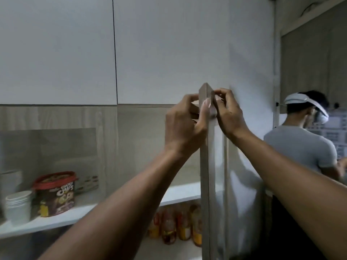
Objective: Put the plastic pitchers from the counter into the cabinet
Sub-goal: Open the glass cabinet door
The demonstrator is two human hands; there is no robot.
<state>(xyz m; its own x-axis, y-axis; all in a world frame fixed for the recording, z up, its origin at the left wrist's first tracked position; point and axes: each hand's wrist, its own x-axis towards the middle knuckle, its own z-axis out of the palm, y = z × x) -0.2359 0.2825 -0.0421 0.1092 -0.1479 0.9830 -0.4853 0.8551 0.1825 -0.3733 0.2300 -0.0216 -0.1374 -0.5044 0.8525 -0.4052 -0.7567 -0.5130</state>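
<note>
An open cabinet door (pixel 205 166) stands edge-on in front of me, running from mid frame down to the bottom. My left hand (pixel 185 126) grips its upper edge from the left side. My right hand (pixel 228 111) pinches the same upper edge from the right side. Left of the door, the cabinet's white shelf (pixel 90 209) is exposed. No plastic pitcher is in view.
A red-lidded cereal tub (pixel 56 194) and stacked white cups (pixel 17 207) stand on the shelf. Several bottles (pixel 176 226) sit below it. Closed white upper doors (pixel 75 49) are above. A person in a grey shirt (pixel 300 147) stands at the right.
</note>
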